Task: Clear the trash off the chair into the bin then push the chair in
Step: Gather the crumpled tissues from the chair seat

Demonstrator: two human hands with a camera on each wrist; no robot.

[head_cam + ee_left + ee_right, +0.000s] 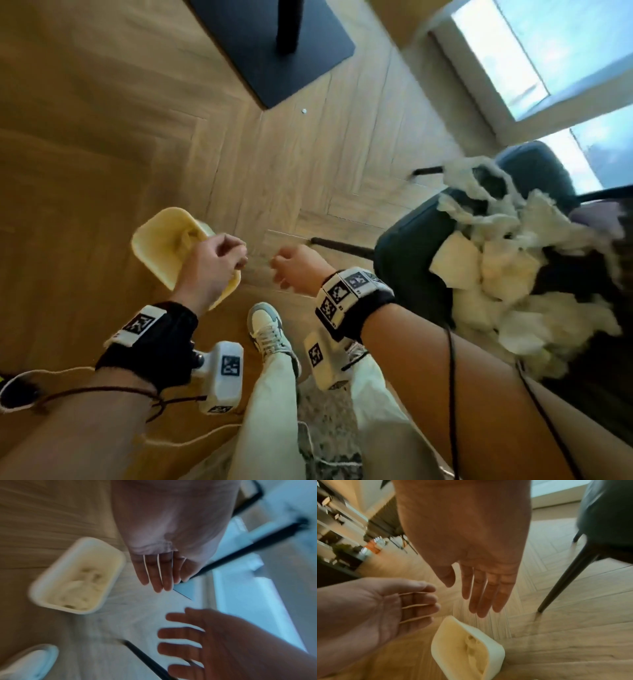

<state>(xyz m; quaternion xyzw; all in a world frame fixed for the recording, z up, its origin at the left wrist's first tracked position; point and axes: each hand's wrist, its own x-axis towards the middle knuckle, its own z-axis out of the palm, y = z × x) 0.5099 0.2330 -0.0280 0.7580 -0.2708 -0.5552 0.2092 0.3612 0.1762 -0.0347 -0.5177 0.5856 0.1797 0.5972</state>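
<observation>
Left hand: fingers straight, empty, above the cream rectangular plastic bin on the wooden floor. Right hand: fingers spread, empty, beside it. Bin: some crumpled paper inside. Dark green upholstered chair: to the right, seat heaped with crumpled white tissue trash. Advice: gather large two-handed bundles, release low over the bin.

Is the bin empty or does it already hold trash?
Holds trash: crumpled paper lies inside the bin; more paper is on the chair.
</observation>
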